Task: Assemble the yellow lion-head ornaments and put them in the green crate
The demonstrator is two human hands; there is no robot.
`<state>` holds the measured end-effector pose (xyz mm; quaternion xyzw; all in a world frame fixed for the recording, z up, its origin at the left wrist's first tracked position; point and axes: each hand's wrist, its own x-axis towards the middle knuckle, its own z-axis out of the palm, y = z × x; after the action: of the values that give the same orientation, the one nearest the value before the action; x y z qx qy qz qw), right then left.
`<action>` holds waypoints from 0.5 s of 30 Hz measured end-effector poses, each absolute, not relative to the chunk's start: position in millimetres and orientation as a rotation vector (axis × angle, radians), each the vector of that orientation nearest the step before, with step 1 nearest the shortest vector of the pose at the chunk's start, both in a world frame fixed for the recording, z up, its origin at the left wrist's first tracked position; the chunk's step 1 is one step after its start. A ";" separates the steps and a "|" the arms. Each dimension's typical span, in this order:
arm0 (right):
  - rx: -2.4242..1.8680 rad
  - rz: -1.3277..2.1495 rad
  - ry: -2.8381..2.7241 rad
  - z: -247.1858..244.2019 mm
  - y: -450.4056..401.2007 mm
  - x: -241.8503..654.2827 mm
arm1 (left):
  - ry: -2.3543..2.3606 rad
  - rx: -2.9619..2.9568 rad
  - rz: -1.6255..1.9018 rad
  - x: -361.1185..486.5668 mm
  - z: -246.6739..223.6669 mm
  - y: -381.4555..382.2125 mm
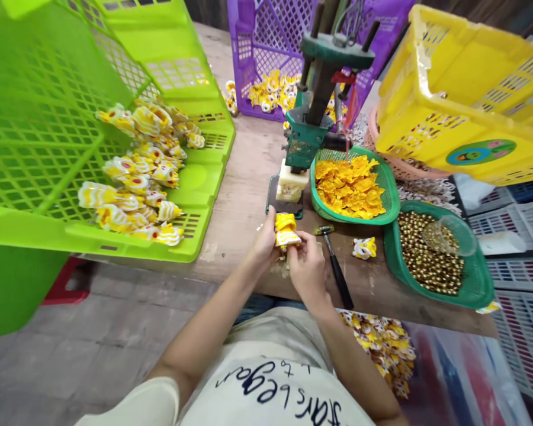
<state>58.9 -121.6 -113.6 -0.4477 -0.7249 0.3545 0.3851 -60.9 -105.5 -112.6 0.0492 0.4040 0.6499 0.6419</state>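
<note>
Just in front of the green press [320, 112], my left hand [263, 239] and right hand [306, 266] both pinch a yellow-and-white toy [285, 231] (light, probably soft), fingers closed on its edges.

Small yellow-and-white striped toy [286, 231], pinched between both hands just in front of the green press [313, 127]. Held slightly above the table edge, striped part down, yellow part tipped toward the press.

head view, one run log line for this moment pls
hands: left and right both grip yellow-white striped toy piece | place: wooden table edge | nearby: green hand press, black-handled hammer
</note>
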 end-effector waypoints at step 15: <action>-1.199 0.474 -2.025 -124.8 -14.5 16.1 | 1.726 1.142 1.472 -99.9 -134.2 -74.0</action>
<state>16.1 -14.5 -124.8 -0.4656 -0.7863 0.1841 0.3619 -99.9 -74.0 -134.2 0.4296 0.6491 0.5535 0.2963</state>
